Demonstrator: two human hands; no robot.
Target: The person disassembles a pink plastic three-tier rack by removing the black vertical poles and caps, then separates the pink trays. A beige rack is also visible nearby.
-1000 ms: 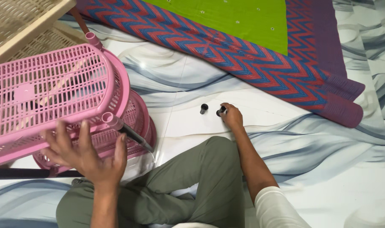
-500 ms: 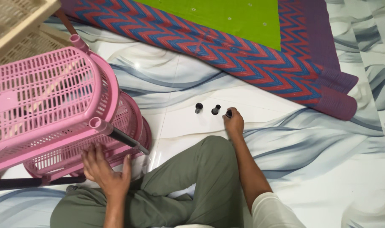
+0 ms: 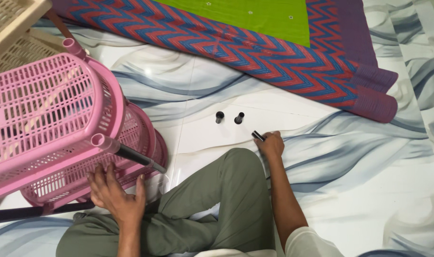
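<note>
Pinching the small black cap (image 3: 258, 136) in the closed right hand (image 3: 272, 144), bracing the pink rack (image 3: 50, 119) with the open left hand (image 3: 117, 195), keeping the black tube end (image 3: 141, 158) steady above the floor (image 3: 369, 181).

The rack (image 3: 50, 128) lies tipped on its side to the left, and the left hand (image 3: 114, 195) presses against its lower shelf from in front, fingers spread. A pole (image 3: 136, 156) juts from the rack just above those fingers. To the right, past the bent knee (image 3: 236, 176), the right hand (image 3: 272, 144) rests on the floor (image 3: 369, 181) with a small cap (image 3: 258, 135) at its fingertips. Two more caps (image 3: 229, 117) stand beyond the fingers, slightly left. The mat (image 3: 274, 43) lies farther behind them.
</note>
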